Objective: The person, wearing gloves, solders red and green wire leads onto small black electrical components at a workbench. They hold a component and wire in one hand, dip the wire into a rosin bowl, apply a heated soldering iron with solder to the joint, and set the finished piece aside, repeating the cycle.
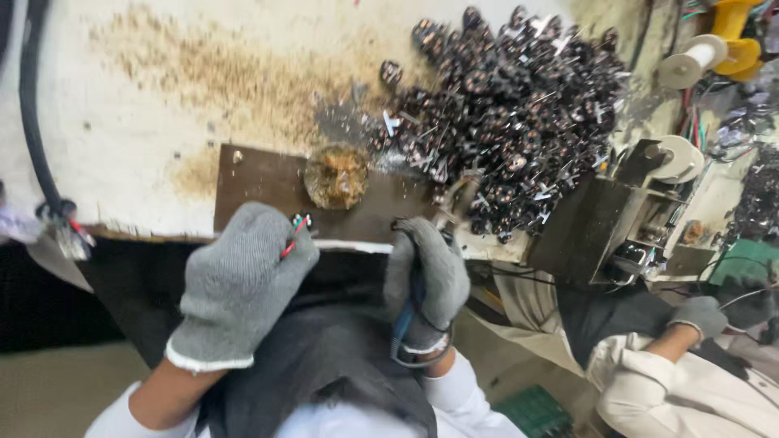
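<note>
Pinching thin wires (294,235) pointing up-right, left grip (237,285) clamped; right grip (425,280) clamped on blue-handled tool (406,312).

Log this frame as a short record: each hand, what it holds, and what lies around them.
left hand: grey glove, pinching thin red and green wires
right hand: grey glove, gripping a blue-handled tool
front of hands: brown board with a round crusted pot
behind: heap of small dark parts
right edge: another person's gloved hand
</note>
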